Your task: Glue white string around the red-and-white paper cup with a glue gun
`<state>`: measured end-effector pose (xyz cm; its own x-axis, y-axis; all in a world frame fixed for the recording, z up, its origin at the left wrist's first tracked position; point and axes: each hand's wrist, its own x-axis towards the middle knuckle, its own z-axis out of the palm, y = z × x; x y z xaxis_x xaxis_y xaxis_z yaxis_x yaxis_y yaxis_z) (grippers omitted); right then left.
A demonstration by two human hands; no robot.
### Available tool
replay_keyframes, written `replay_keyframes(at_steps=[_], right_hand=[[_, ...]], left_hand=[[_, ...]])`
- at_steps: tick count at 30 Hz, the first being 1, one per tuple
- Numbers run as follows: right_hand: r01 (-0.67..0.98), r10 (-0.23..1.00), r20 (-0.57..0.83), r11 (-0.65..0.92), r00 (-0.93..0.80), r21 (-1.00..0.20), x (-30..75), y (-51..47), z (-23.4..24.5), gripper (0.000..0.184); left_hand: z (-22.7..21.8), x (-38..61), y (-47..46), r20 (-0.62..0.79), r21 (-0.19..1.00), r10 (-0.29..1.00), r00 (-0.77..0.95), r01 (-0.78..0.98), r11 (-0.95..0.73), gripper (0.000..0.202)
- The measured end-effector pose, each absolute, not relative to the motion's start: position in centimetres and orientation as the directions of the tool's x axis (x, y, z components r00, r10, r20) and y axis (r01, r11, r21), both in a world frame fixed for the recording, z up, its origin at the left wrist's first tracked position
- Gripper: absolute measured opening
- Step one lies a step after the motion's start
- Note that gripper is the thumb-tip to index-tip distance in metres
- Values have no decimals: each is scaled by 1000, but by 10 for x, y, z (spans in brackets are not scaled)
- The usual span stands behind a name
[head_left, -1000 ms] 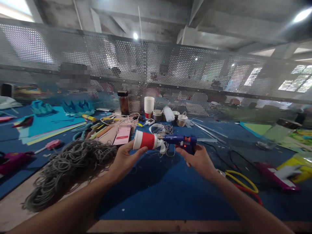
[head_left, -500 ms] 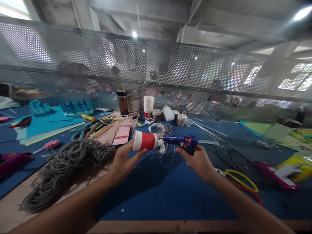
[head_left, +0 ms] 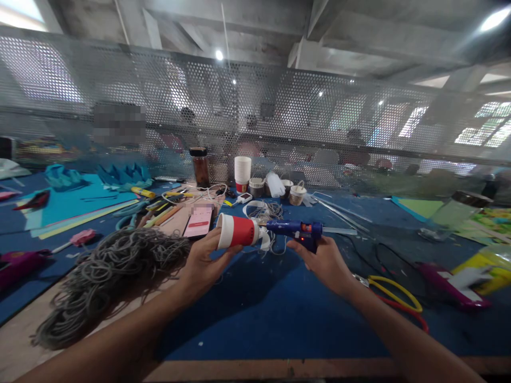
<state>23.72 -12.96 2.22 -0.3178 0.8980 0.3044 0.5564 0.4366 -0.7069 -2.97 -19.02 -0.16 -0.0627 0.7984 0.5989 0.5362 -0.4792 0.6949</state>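
Observation:
My left hand (head_left: 203, 263) grips a red and white paper cup (head_left: 236, 232) held on its side above the blue table, bottom end pointing right. My right hand (head_left: 324, 261) is closed on a blue hot glue gun (head_left: 297, 230), whose nozzle touches the cup's right end. A white strip (head_left: 265, 242) hangs from that end of the cup.
A heap of grey cord (head_left: 107, 271) lies left of my left hand. A phone (head_left: 198, 222), pens, coloured paper sheets (head_left: 75, 205), a stack of cups (head_left: 242, 173), a jar (head_left: 200, 166) and small pots stand behind. Yellow and red cables (head_left: 395, 298) lie right. A perforated metal screen (head_left: 255, 117) backs the table.
Both hands, the cup and the glue gun have stayed almost where they were; only the view has shifted slightly.

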Motion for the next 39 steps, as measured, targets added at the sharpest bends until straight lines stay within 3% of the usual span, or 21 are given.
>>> replay_keyframes(at_steps=[13,39], right_hand=[[591,890,321,455,-324,-666,238,-128,20,45],[601,882,320,469,-344,-647,238,-129,20,44]], left_hand=[[1,-30,-190,691,554,722,35,615,-560,23],[-1,-33,-189,717,512,696,37,650,-562,24]])
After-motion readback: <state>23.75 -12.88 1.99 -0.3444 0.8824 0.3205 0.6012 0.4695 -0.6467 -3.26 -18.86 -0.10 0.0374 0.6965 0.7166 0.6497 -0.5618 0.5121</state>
